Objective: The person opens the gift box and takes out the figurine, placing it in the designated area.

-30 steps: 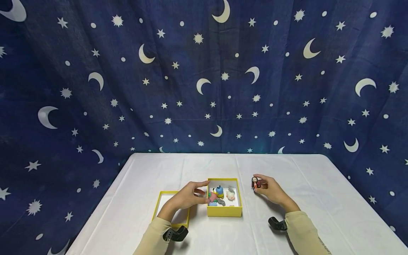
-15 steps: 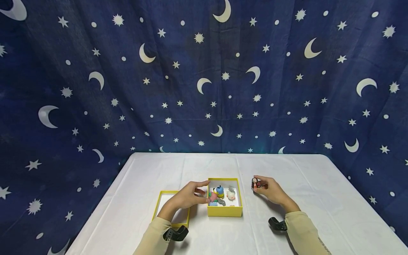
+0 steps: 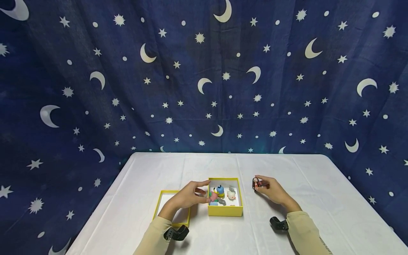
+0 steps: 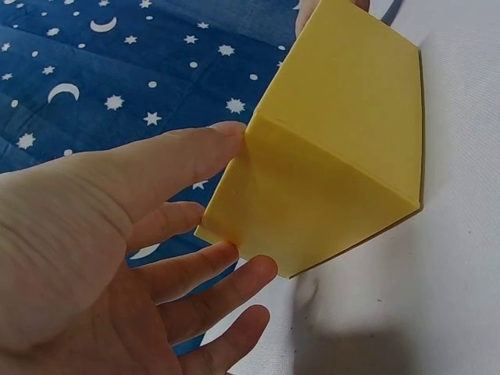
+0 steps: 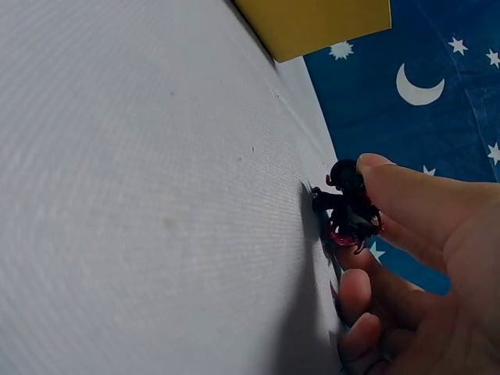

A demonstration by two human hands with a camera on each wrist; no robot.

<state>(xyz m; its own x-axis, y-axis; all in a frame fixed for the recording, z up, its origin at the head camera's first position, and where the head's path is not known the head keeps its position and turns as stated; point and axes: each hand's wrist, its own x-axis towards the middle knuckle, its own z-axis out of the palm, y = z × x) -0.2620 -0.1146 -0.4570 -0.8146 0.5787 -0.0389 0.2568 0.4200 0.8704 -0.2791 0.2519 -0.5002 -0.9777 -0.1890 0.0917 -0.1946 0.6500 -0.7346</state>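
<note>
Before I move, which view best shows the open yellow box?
The head view: it looks inside the yellow box, showing its toys. The left wrist view shows only outer walls; the right wrist view only a cropped part.

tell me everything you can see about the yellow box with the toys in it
The yellow box, smooth outside and apparently cardboard, has square corners and pale inner walls. It stands upright and open-topped on the white tabletop, with small toys inside, in blue, pink, gray and white. The left hand touches its left side with thumb and fingertips.
</note>
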